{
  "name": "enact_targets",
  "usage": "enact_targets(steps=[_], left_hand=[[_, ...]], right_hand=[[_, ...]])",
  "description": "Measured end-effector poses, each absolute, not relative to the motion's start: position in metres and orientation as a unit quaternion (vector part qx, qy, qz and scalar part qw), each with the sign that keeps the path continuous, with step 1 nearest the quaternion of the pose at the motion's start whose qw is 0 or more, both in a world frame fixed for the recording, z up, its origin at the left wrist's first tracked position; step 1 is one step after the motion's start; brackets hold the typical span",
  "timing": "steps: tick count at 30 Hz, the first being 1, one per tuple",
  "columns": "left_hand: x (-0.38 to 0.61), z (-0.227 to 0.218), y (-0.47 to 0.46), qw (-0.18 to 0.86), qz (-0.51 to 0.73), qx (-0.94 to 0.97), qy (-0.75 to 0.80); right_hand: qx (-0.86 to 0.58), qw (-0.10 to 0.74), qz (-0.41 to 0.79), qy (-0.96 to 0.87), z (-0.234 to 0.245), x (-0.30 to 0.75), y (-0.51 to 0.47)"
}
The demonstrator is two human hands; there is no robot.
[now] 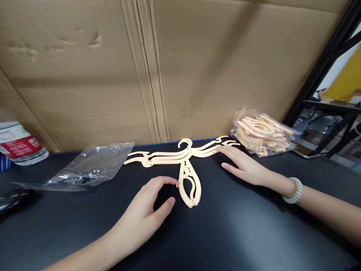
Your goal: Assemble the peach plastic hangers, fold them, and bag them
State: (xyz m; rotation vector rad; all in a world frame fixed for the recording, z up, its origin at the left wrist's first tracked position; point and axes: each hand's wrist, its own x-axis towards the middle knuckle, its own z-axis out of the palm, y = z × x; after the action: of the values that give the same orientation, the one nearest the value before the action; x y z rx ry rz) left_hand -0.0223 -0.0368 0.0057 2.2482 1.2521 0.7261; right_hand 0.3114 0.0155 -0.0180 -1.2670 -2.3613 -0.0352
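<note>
**A light touch risks a slide, a swivel or a snag**

Across the desk (pixel 184 238), the spread hangers (pixel 169 156) lie just behind the folded hanger (pixel 196 182), so close to its top that pushing one could drag the other. Behind and to the right of the folded hanger, the packed hangers (pixel 260 132) sit close to the spread ones' right end; we think a sideways shove could snag there. The folded hanger could swivel if we nudge its left side, as nothing braces its right.

Our right hand (pixel 243 165) stretches in, right of and behind the folded hanger, fingers resting on the spread hangers, thumb apart. Our left hand (pixel 147 204) curves at the folded hanger's left edge, thumb and fingers apart; we cannot tell whether the index fingertip touches it.
</note>
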Motion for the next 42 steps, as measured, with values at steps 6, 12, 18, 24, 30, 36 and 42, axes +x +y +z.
enact_targets(steps=[6, 12, 18, 24, 30, 36, 42], left_hand=[[-0.024, 0.004, -0.037, 0.234, 0.269, 0.82, 0.448], [-0.024, 0.004, -0.038, 0.231, 0.268, 0.819, 0.451], [-0.023, 0.006, -0.037, 0.248, 0.279, 0.807, 0.457], [-0.025, 0.0, -0.028, 0.336, 0.404, 0.715, 0.461], [-0.025, -0.004, -0.024, 0.369, 0.495, 0.603, 0.504], [-0.024, -0.002, -0.028, 0.388, 0.48, 0.613, 0.493], [-0.025, -0.004, -0.033, 0.329, 0.479, 0.665, 0.469]], right_hand=[[-0.459, 0.205, -0.005, -0.865, -0.019, 0.312, 0.016], [-0.463, 0.242, -0.024, -0.852, -0.017, 0.31, 0.017], [-0.464, 0.289, 0.021, -0.837, -0.014, 0.308, 0.018], [-0.5, 0.389, -0.009, -0.774, -0.01, 0.306, 0.014], [-0.501, 0.448, -0.056, -0.738, -0.009, 0.305, 0.011], [-0.477, 0.445, -0.07, -0.755, -0.008, 0.299, 0.004], [-0.467, 0.435, -0.066, -0.767, -0.006, 0.293, -0.001]])
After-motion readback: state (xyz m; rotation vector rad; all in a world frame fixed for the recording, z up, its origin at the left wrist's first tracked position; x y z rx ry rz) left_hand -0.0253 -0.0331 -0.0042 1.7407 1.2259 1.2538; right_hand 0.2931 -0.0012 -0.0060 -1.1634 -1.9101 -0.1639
